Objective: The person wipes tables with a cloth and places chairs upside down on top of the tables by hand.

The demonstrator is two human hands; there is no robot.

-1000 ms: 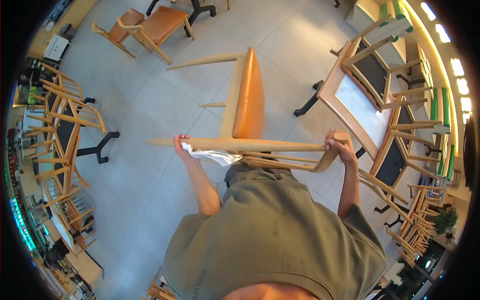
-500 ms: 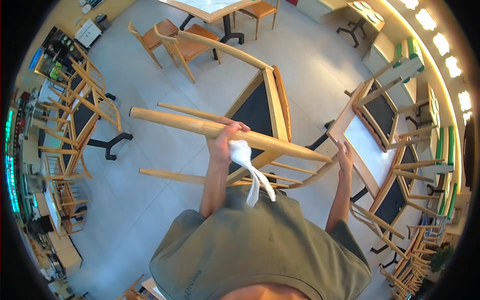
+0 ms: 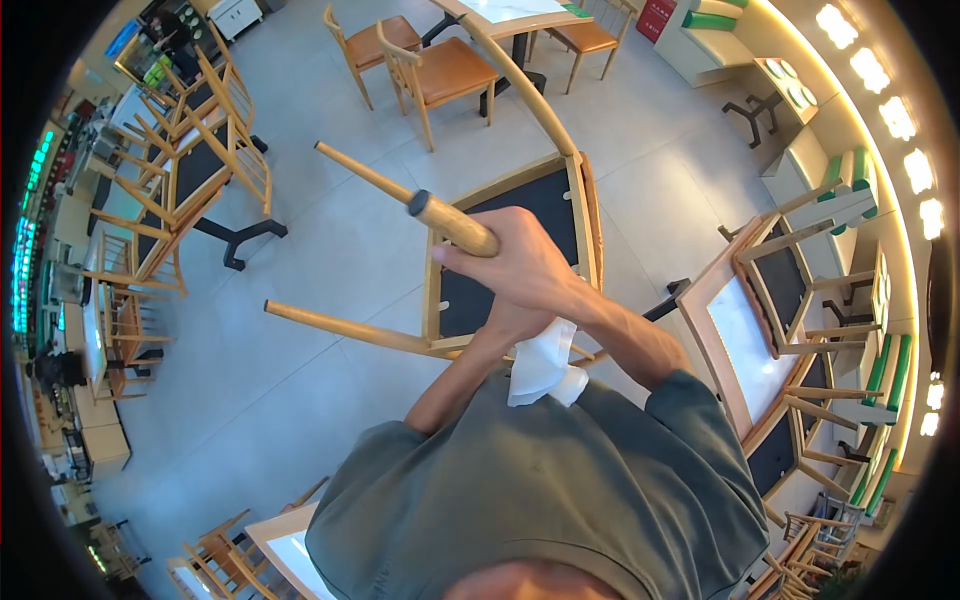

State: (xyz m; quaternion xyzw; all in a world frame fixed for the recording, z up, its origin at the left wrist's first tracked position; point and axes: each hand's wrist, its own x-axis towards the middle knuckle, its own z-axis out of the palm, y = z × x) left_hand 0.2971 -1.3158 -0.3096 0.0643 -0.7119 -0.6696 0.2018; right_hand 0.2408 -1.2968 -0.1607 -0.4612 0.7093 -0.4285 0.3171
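A wooden chair (image 3: 548, 197) is tipped in front of me, its dark seat underside facing me and its orange-brown cushion edge on the far side. My right hand (image 3: 535, 262) is wrapped round one chair leg (image 3: 445, 217), close to the leg's dark-capped end. Just below, my left hand (image 3: 513, 322) is at the same leg, its fingers mostly hidden behind the right hand. A white cloth (image 3: 543, 367) hangs at my left hand, against my shirt. Two other legs point left, and the curved wooden back rises at the top. Whether the chair touches the floor is hidden.
Right of me, upturned chairs (image 3: 780, 280) rest on a marble-topped table (image 3: 725, 310). More upturned chairs (image 3: 205, 160) are stacked on a table at left. Ahead, chairs (image 3: 452, 72) stand by another table (image 3: 510, 10). A person (image 3: 172, 42) is at the far left.
My right hand has left the chair's curved back on the right and come across to the leg, over my left hand. The chair has turned, so the leg's end now points toward me.
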